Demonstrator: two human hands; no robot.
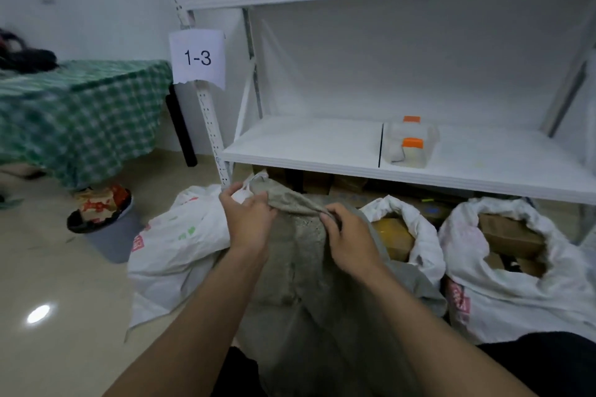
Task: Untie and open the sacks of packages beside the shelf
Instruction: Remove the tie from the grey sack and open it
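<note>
A grey woven sack [300,274] stands on the floor in front of me, its top bunched together. My left hand [246,216] grips the bunched neck on the left, beside a bit of white tie. My right hand [346,238] pinches a fold of the sack's top on the right. Left of it lies a white sack [180,245], its mouth not visible. To the right two white sacks [416,226] [516,284] stand open, with brown and yellow packages showing inside.
A white metal shelf [322,151] labelled 1-3 rises right behind the sacks, with a clear bag of orange-capped jars [411,145] on it. A grey waste bin [104,226] stands on the tiled floor at left, near a table under green checked cloth [77,116].
</note>
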